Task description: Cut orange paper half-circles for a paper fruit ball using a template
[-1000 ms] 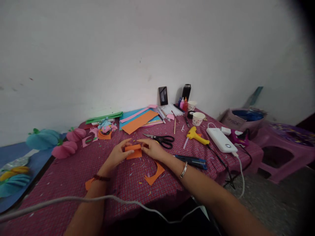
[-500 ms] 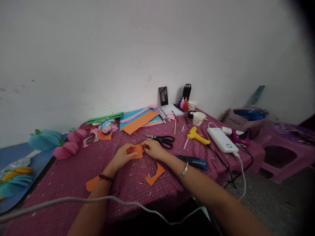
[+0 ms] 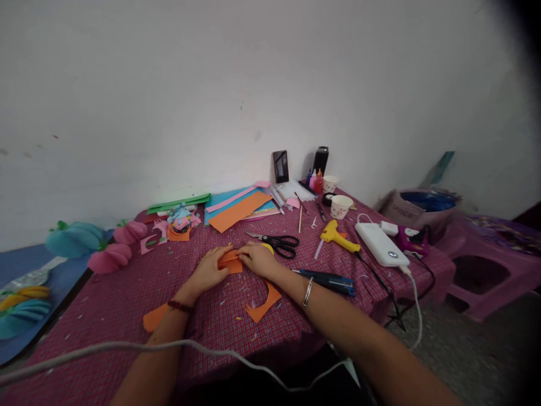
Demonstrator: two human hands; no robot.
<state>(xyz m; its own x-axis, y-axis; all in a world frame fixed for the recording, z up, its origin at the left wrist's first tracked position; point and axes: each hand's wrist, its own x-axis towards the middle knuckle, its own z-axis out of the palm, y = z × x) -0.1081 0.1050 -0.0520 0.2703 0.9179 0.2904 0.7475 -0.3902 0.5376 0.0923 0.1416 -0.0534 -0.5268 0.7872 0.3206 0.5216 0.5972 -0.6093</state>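
Both hands meet over a small piece of orange paper point(image 3: 235, 266) at the middle of the table, and part of it bends up between them. My left hand point(image 3: 210, 269) grips its left side, thumb against fingers. From the right, the fingertips of my right hand point(image 3: 257, 258) pinch the upper right edge. Just beyond lie black-handled scissors point(image 3: 282, 243), and a round yellow thing point(image 3: 267, 248) shows beside my right hand. A curved orange scrap point(image 3: 264, 304) is below my right wrist. Another orange piece point(image 3: 154, 318) lies partly behind my left forearm.
A yellow glue gun point(image 3: 338, 237), a blue-black cutter point(image 3: 327, 281) and a white power bank point(image 3: 380, 243) lie on the right. Paper cups point(image 3: 340, 206) stand behind. Paper pumpkins point(image 3: 110, 257) sit at the left. A white cable point(image 3: 194, 341) crosses in front of my forearms.
The orange paper, flatter before, now has its upper part bent up into a fold. My left fingers have closed in on it, and my right hand has shifted slightly left.
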